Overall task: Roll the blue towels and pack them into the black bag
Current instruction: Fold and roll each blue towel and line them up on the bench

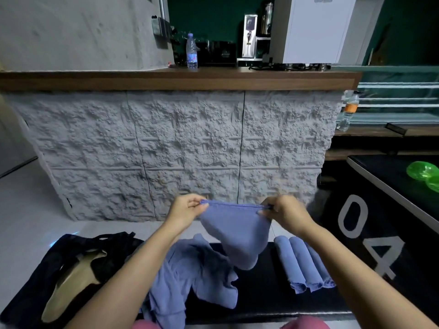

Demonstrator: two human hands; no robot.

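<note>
I hold one blue towel (pixel 237 231) up in the air by its top hem. My left hand (pixel 187 210) pinches the left corner and my right hand (pixel 282 213) pinches the right corner, so the cloth hangs down between them. Below it a heap of loose blue towels (pixel 190 276) lies on the black bench (pixel 266 300). Three rolled blue towels (pixel 304 264) lie side by side to the right of the heap. The black bag (pixel 59 269) sits at the left, its mouth open and a tan lining showing.
A grey stone-faced counter (pixel 180 150) with a wooden top stands straight ahead, bottles and appliances on it. A black box marked "04" (pixel 370 233) stands at the right, green plastic items (pixel 422 172) on top. Pale floor lies to the left.
</note>
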